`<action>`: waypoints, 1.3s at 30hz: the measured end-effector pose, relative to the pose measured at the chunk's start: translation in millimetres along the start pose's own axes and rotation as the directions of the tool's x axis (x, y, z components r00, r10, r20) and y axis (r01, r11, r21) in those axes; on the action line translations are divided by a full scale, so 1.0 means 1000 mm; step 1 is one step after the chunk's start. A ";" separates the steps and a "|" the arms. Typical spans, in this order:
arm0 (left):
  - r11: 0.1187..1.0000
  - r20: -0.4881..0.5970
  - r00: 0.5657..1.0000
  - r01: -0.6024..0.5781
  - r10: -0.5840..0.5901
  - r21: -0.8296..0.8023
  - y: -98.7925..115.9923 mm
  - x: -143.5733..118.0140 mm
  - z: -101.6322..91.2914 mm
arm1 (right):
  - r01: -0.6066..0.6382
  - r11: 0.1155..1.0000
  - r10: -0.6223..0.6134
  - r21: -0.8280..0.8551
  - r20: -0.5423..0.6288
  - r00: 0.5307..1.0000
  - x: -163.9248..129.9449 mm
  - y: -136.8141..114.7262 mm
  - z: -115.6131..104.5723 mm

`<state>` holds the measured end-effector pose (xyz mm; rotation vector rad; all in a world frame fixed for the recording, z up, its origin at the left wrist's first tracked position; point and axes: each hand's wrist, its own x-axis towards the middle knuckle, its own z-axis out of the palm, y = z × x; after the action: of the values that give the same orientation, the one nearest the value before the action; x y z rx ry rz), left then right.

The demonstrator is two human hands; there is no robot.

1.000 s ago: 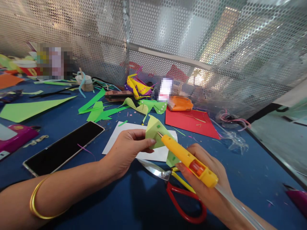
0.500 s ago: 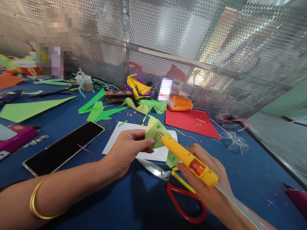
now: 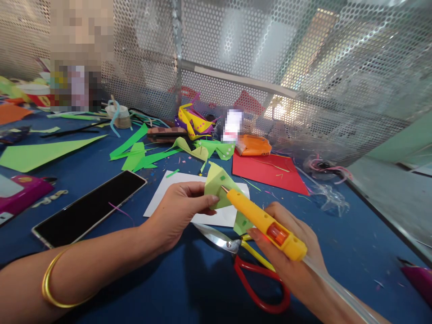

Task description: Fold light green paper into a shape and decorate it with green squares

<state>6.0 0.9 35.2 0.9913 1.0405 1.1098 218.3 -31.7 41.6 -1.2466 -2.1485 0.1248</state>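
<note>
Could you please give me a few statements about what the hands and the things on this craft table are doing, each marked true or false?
1. The right hand holds a yellow glue gun. True.
2. The left hand holds the scissors. False: it pinches a light green folded paper; the scissors lie on the blue table.
3. The glue gun's nozzle points at the folded paper. True.
4. The phone lies on the red paper sheet. False: it lies on the table, left of the white sheet.

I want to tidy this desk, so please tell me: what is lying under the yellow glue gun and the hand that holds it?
Under the glue gun and right hand lie scissors on the blue table: steel blades and red handle loops show. The hand covers part of the handles.
</note>
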 end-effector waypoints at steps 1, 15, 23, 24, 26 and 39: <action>1.000 -0.004 1.000 0.002 -0.002 0.002 0.000 0.000 0.000 | -0.002 1.000 0.002 -0.003 0.000 1.000 0.000 0.000 0.000; 0.999 -0.022 1.000 0.023 -0.022 0.025 0.002 0.000 0.001 | -0.003 0.999 0.003 -0.034 -0.007 1.000 0.000 -0.001 0.000; 0.999 -0.024 0.999 0.028 -0.028 0.015 0.003 0.000 0.002 | -0.007 0.999 0.007 -0.041 -0.008 1.000 -0.001 -0.001 -0.001; 1.000 -0.024 0.999 0.028 -0.028 0.013 0.002 0.000 0.002 | -0.004 0.999 0.003 -0.043 -0.013 1.000 -0.001 -0.001 -0.001; 1.000 -0.024 0.999 0.026 -0.026 0.011 0.002 0.000 0.002 | -0.004 0.999 0.003 -0.044 -0.016 1.000 -0.001 -0.001 -0.001; 1.000 -0.031 0.999 0.025 -0.024 0.019 0.002 -0.001 0.002 | -0.008 0.999 0.008 -0.036 -0.011 1.000 0.000 0.001 0.001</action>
<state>7.0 0.5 37.2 0.9774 1.0872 1.0994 219.0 -30.9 40.3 -1.2734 -2.1449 0.0829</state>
